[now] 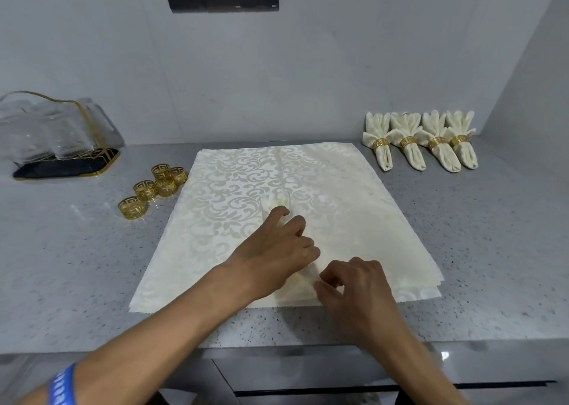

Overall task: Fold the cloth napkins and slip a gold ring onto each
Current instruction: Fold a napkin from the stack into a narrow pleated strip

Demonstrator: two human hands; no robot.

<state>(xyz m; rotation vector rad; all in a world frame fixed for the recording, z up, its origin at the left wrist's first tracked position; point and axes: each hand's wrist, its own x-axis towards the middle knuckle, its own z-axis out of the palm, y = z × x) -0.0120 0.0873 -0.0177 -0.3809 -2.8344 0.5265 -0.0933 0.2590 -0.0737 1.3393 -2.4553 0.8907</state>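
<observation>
Cream damask napkin [246,195] spread flat, centre ridge pinched up by left hand [277,250]; right hand [354,284] pinching near fold.

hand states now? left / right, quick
Left hand: fingers curled, pinching a raised fold of the flat napkin.
Right hand: fingers curled at the napkin's near edge; whether it grips cloth cannot be told.

One head-worn camera looks forward and down, close above the countertop [92,281], toward the wall [338,66].
</observation>
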